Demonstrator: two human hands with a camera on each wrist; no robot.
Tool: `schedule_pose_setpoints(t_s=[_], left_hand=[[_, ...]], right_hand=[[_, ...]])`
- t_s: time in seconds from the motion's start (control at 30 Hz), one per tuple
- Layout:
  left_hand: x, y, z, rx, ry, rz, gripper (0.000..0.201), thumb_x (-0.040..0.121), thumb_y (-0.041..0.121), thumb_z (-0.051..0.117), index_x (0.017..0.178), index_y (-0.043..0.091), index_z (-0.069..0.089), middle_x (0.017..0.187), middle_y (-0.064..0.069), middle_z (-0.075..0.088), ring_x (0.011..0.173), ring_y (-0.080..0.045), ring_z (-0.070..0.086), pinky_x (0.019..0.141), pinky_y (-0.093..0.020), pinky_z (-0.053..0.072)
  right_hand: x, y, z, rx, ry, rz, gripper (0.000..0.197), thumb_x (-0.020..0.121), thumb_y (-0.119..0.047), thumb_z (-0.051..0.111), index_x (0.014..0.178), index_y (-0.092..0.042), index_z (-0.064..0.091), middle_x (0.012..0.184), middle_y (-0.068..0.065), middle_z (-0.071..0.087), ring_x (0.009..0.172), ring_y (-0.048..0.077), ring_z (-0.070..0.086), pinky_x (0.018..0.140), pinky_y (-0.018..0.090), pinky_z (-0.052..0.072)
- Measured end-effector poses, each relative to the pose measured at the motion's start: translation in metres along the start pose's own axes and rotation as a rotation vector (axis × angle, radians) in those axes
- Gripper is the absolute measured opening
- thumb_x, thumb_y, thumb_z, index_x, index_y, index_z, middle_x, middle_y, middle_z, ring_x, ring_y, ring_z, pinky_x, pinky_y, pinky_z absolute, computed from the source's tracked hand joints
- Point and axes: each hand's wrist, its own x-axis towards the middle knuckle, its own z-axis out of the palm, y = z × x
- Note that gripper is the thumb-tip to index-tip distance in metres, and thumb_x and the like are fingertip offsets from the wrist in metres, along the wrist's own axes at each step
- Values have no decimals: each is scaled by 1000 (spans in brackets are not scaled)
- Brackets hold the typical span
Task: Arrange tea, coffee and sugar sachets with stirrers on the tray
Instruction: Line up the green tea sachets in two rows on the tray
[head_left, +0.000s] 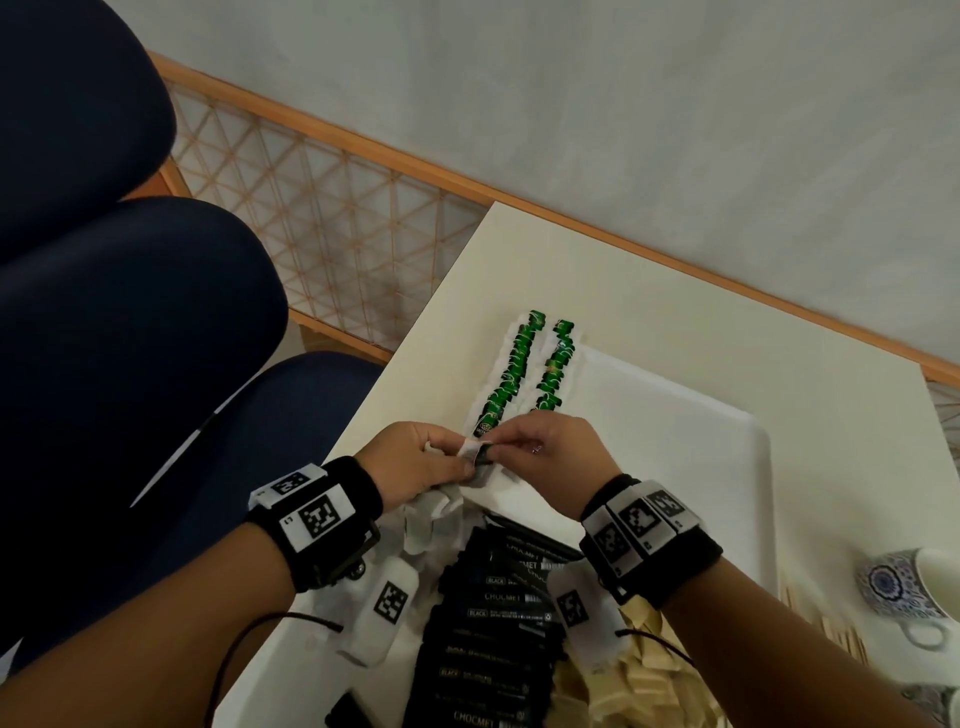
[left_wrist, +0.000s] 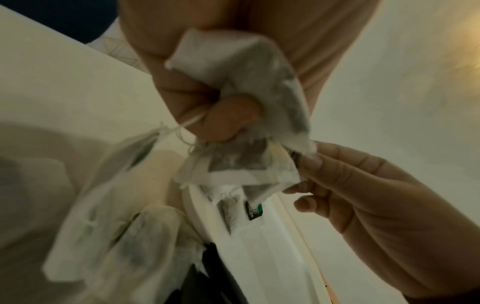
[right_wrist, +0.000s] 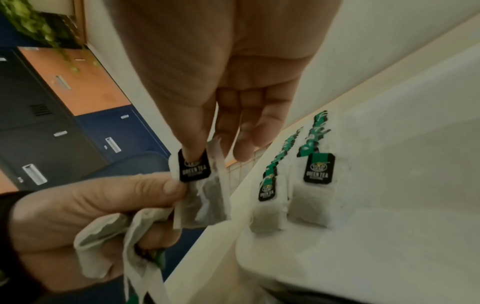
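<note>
Two rows of green-tagged tea bags (head_left: 535, 364) lie along the far left side of the white tray (head_left: 675, 441). At the tray's near left corner my left hand (head_left: 447, 462) grips a bunch of loose tea bags (left_wrist: 233, 57), and more dangle below it by their strings. My right hand (head_left: 501, 447) pinches one tea bag (right_wrist: 205, 203) of that bunch by its black "Green Tea" tag (right_wrist: 193, 168), thumb on top. My left thumb (right_wrist: 166, 189) touches the same bag. Black coffee sachets (head_left: 498, 623) are stacked in the tray's near part. Thin wooden stirrers (head_left: 841, 629) lie at the right.
Pale beige sachets (head_left: 644, 675) are heaped beside the black ones. A patterned cup (head_left: 904, 582) stands on the table (head_left: 649, 291) at the right. Dark blue chairs (head_left: 130, 322) stand close on the left. The right half of the tray is bare white.
</note>
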Motion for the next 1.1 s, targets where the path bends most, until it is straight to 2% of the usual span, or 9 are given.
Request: schedule_pose_setpoints(t_s=[0.1, 0.17, 0.23, 0.3, 0.43, 0.6, 0.8, 0.97, 1.1], left_hand=[[3, -7, -7, -36, 89, 1, 11, 83, 14, 72, 89, 23, 72, 66, 8, 68, 55, -4, 59, 58, -19, 50], [5, -11, -13, -94, 145, -28, 10, 83, 13, 71, 90, 20, 70, 75, 0, 70, 60, -8, 61, 62, -24, 52], [7, -13, -18, -150, 179, -61, 10, 83, 11, 69, 91, 17, 69, 83, -7, 70, 63, -11, 60, 58, -24, 50], [7, -12, -21, -198, 208, -80, 10, 84, 8, 66, 90, 16, 68, 83, -7, 67, 64, -12, 58, 50, -22, 47], [7, -8, -24, -271, 222, -93, 11, 87, 8, 62, 90, 18, 67, 86, -7, 65, 67, -14, 57, 56, -24, 47], [8, -6, -24, -283, 211, -100, 12, 88, 8, 60, 90, 18, 66, 86, -7, 64, 64, -13, 55, 53, -23, 43], [11, -5, -22, -288, 183, -114, 12, 88, 6, 62, 93, 16, 66, 83, -6, 65, 61, -11, 56, 45, -18, 45], [14, -4, -17, -322, 175, -109, 12, 87, 2, 62, 92, 13, 66, 88, -11, 65, 69, -16, 60, 50, -20, 52], [14, 1, -7, -373, 154, -123, 10, 90, 4, 59, 92, 12, 65, 85, -11, 64, 68, -17, 60, 48, -24, 53]], right_hand=[[1, 4, -4, 1, 50, 35, 11, 87, -22, 66, 94, -24, 74, 78, -21, 60, 71, -7, 56, 65, 8, 42], [2, 8, -2, -94, 10, 46, 11, 88, -26, 64, 95, -29, 72, 86, -13, 62, 75, 0, 57, 70, 17, 46], [3, 12, 1, -126, 9, 58, 12, 89, -27, 62, 96, -31, 71, 92, -9, 63, 77, 6, 58, 73, 25, 49], [4, 15, 3, -119, 8, 76, 14, 90, -27, 60, 98, -31, 70, 93, -9, 64, 78, 6, 57, 73, 26, 49], [5, 11, 10, -92, -69, 112, 14, 90, -29, 60, 99, -33, 70, 89, -11, 68, 81, 8, 61, 75, 29, 52], [21, 10, 17, -170, -136, 147, 14, 90, -31, 60, 101, -31, 68, 72, -20, 57, 71, 6, 56, 72, 26, 51], [39, 16, 15, -234, -126, 198, 15, 91, -31, 59, 104, -30, 66, 67, -21, 50, 68, 3, 51, 67, 23, 45], [32, 15, 8, -221, -64, 172, 22, 90, -36, 59, 111, -35, 62, 94, -14, 57, 87, 8, 57, 79, 29, 50], [12, 4, 3, 30, 21, -8, 18, 85, -23, 67, 102, -31, 68, 91, -14, 61, 79, 3, 58, 71, 18, 46]])
